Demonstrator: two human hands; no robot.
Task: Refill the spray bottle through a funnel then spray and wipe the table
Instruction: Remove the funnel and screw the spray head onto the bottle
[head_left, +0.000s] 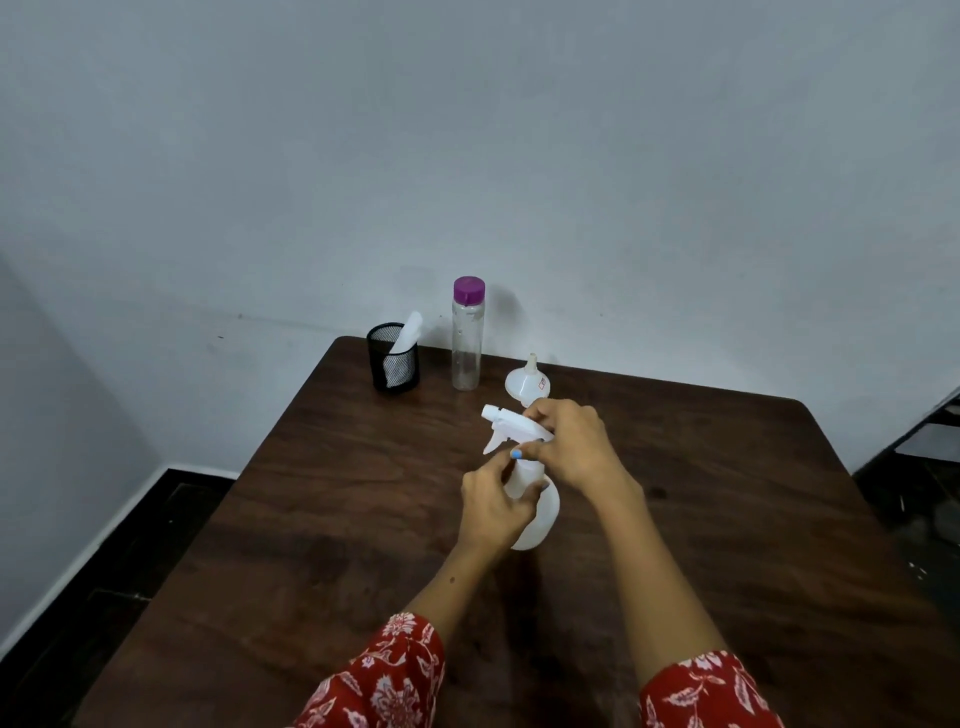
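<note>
Now, at the table's (322, 519) far left corner stands a black mesh cup (393, 364) with a white cloth (406, 332) in it, then a clear bottle (467, 335) with a purple cap. My left hand (491, 501) grips the white spray bottle (535, 512) mid-table; my right hand (571, 444) clamps its trigger head (511, 423). The funnel (527, 383) sits inverted just behind, near the far edge.

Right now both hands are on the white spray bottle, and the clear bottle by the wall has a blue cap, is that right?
Not quite: the head view shows the clear bottle has a purple cap, not blue. Both the left hand and right hand are on the white spray bottle.
</note>
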